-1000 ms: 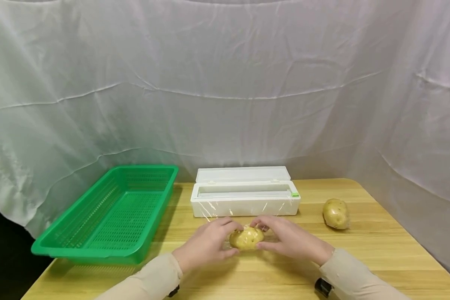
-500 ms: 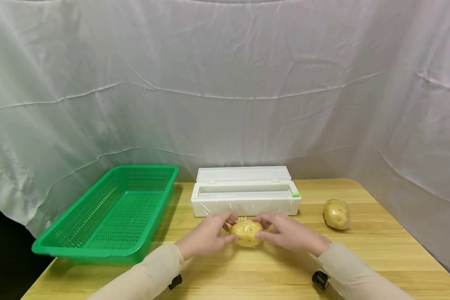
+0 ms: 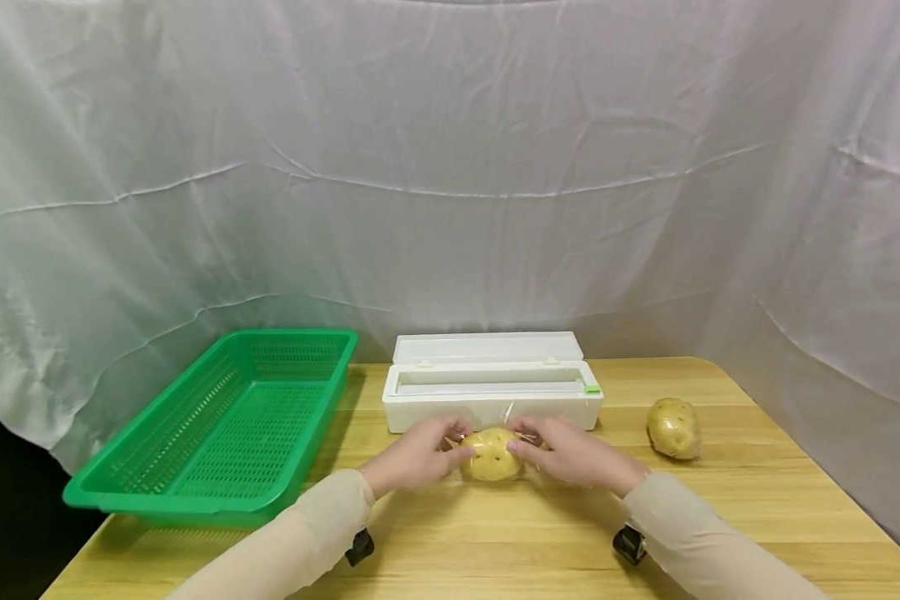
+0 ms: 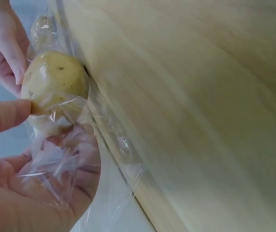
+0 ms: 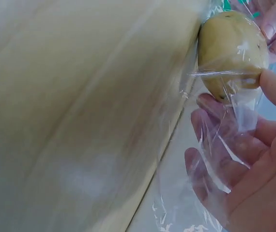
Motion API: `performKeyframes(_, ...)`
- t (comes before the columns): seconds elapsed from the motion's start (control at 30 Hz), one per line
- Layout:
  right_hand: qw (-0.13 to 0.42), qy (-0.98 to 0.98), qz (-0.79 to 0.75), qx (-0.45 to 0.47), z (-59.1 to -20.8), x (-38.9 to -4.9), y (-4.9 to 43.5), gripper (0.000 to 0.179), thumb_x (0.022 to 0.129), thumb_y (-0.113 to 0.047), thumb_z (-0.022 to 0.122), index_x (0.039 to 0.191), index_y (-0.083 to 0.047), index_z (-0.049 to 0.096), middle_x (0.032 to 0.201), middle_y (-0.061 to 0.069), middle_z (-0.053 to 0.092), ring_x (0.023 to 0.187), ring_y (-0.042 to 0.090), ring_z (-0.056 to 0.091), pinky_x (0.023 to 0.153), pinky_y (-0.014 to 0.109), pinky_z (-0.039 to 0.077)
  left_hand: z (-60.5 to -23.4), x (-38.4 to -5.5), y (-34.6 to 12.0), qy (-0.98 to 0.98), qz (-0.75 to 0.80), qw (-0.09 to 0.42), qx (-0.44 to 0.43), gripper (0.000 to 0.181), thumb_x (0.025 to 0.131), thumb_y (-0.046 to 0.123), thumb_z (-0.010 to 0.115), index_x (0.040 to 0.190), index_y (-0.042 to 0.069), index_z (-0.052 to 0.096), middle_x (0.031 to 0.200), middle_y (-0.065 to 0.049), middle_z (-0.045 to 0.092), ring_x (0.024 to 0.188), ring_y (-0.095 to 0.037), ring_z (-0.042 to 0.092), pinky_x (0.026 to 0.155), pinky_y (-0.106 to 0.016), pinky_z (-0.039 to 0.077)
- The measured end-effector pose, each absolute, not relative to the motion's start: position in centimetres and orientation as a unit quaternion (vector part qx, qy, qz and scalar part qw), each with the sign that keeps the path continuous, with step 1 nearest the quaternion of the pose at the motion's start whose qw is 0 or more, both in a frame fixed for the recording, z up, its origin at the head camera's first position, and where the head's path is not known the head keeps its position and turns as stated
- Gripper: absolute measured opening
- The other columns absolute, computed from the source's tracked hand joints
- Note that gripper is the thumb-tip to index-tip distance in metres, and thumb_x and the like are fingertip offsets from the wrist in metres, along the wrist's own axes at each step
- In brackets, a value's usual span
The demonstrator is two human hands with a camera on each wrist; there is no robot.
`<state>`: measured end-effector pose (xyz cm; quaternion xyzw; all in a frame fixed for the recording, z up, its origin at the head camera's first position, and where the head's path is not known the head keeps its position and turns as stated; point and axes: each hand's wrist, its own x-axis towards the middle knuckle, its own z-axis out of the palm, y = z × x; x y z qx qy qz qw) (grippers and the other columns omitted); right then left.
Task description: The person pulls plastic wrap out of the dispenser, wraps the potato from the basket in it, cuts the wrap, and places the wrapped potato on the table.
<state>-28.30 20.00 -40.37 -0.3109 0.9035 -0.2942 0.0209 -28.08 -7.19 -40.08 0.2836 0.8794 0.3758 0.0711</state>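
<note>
OK, we're holding the potato at the middle of the table, just in front of the white box. Our left hand is pinching its left end: thumb pressing the near side, fingers curling behind it, moderately apart. Our right hand is mirroring that on the right end, fingers spread a bit wider in the right wrist view. Clear film is covering the potato and hanging loose past both ends, over our fingers. We're likely gripping end to end so it's staying steady while both loose ends are staying within reach. Can't tell if it's touching the table.

Box lid is standing up at the back; what looks like a roll is lying inside, probably facing us for easy access. A second potato, seemingly in film, is sitting well apart on our right, probably so it's not crowding our hands. The green basket is resting on our left, presumably for the same reason.
</note>
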Motion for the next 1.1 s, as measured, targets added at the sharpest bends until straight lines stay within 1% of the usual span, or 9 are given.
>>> performKeyframes(0.07, 0.010, 0.907, -0.286, -0.310, -40.5, -28.5, 19.9, 0.036, 0.111, -0.035, 0.058, 0.131, -0.007, 0.071, 0.110, 0.000, 0.077, 0.096, 0.012, 0.070, 0.089, 0.039, 0.061, -40.1, -28.3, -7.0, 0.882, 0.376, 0.070, 0.274, 0.015, 0.107, 0.021, 0.067, 0.115, 0.009, 0.069, 0.113, -0.008, 0.074, 0.096, -0.017, 0.070, 0.083, -0.034, 0.059)
performKeyframes(0.17, -0.020, 0.915, -0.265, -0.305, -40.7, -28.6, 19.8, 0.034, 0.111, -0.033, 0.060, 0.128, -0.007, 0.074, 0.107, 0.000, 0.076, 0.094, 0.013, 0.068, 0.088, 0.038, 0.061, -40.1, -28.6, -6.9, 0.885, 0.375, 0.061, 0.269, 0.014, 0.106, 0.020, 0.068, 0.112, 0.009, 0.072, 0.107, -0.006, 0.074, 0.092, -0.015, 0.066, 0.080, -0.030, 0.057)
performKeyframes(0.37, -0.077, 0.929, -0.219, -0.288, -40.8, -28.3, 19.4, 0.040, 0.108, -0.034, 0.065, 0.134, -0.005, 0.071, 0.129, 0.012, 0.073, 0.121, 0.032, 0.068, 0.106, 0.057, 0.055, -40.2, -29.4, -7.0, 0.889, 0.368, 0.045, 0.269, 0.017, 0.105, 0.018, 0.068, 0.116, 0.007, 0.077, 0.109, -0.007, 0.076, 0.098, -0.016, 0.070, 0.088, -0.033, 0.060)
performKeyframes(0.5, -0.111, 0.927, -0.197, -0.300, -40.6, -27.9, 19.1, 0.042, 0.103, -0.034, 0.072, 0.139, -0.012, 0.067, 0.132, 0.008, 0.071, 0.123, 0.031, 0.066, 0.107, 0.057, 0.054, -40.3, -30.0, -7.1, 0.891, 0.365, 0.050, 0.266, 0.020, 0.106, 0.019, 0.068, 0.119, 0.008, 0.077, 0.111, -0.006, 0.077, 0.102, -0.017, 0.071, 0.093, -0.037, 0.061)
performKeyframes(0.67, -0.134, 0.913, -0.178, -0.343, -40.4, -27.8, 18.7, 0.041, 0.097, -0.029, 0.080, 0.134, -0.017, 0.068, 0.134, 0.003, 0.072, 0.126, 0.029, 0.067, 0.109, 0.058, 0.053, -40.0, -29.8, -7.1, 0.896, 0.368, 0.044, 0.243, 0.028, 0.105, 0.023, 0.069, 0.128, 0.007, 0.069, 0.117, -0.009, 0.075, 0.106, -0.022, 0.072, 0.097, -0.042, 0.061)
performKeyframes(0.77, -0.135, 0.911, -0.169, -0.353, -40.5, -27.9, 18.6, 0.043, 0.095, -0.028, 0.082, 0.133, -0.016, 0.068, 0.135, 0.003, 0.072, 0.127, 0.030, 0.067, 0.109, 0.059, 0.053, -39.6, -28.9, -7.1, 0.913, 0.315, -0.023, 0.258, 0.030, 0.103, 0.024, 0.072, 0.129, 0.009, 0.066, 0.119, -0.010, 0.075, 0.107, -0.024, 0.072, 0.095, -0.043, 0.062)
performKeyframes(0.93, -0.142, 0.909, -0.161, -0.357, -40.6, -28.2, 18.6, 0.051, 0.088, -0.029, 0.089, 0.132, -0.015, 0.067, 0.134, 0.004, 0.072, 0.125, 0.029, 0.068, 0.109, 0.059, 0.053, -39.4, -27.2, -6.6, 0.908, 0.118, -0.198, 0.350, 0.033, 0.095, 0.027, 0.082, 0.123, 0.011, 0.072, 0.113, -0.003, 0.076, 0.101, -0.021, 0.073, 0.084, -0.040, 0.063)
performKeyframes(1.0, -0.144, 0.909, -0.158, -0.358, -40.7, -28.3, 18.6, 0.056, 0.085, -0.029, 0.092, 0.133, -0.014, 0.067, 0.134, 0.005, 0.072, 0.125, 0.029, 0.068, 0.109, 0.060, 0.053, -39.6, -27.0, -6.4, 0.899, 0.080, -0.218, 0.372, 0.034, 0.093, 0.027, 0.085, 0.121, 0.010, 0.073, 0.110, -0.002, 0.075, 0.097, -0.019, 0.073, 0.080, -0.037, 0.063)
performKeyframes(1.1, -0.144, 0.908, -0.154, -0.361, -40.8, -28.5, 18.5, 0.059, 0.083, -0.030, 0.093, 0.133, -0.013, 0.067, 0.134, 0.006, 0.073, 0.125, 0.030, 0.069, 0.108, 0.059, 0.054, -40.0, -27.0, -6.4, 0.904, 0.091, -0.194, 0.369, 0.035, 0.093, 0.025, 0.085, 0.121, 0.007, 0.074, 0.112, -0.003, 0.075, 0.099, -0.018, 0.074, 0.082, -0.033, 0.063)
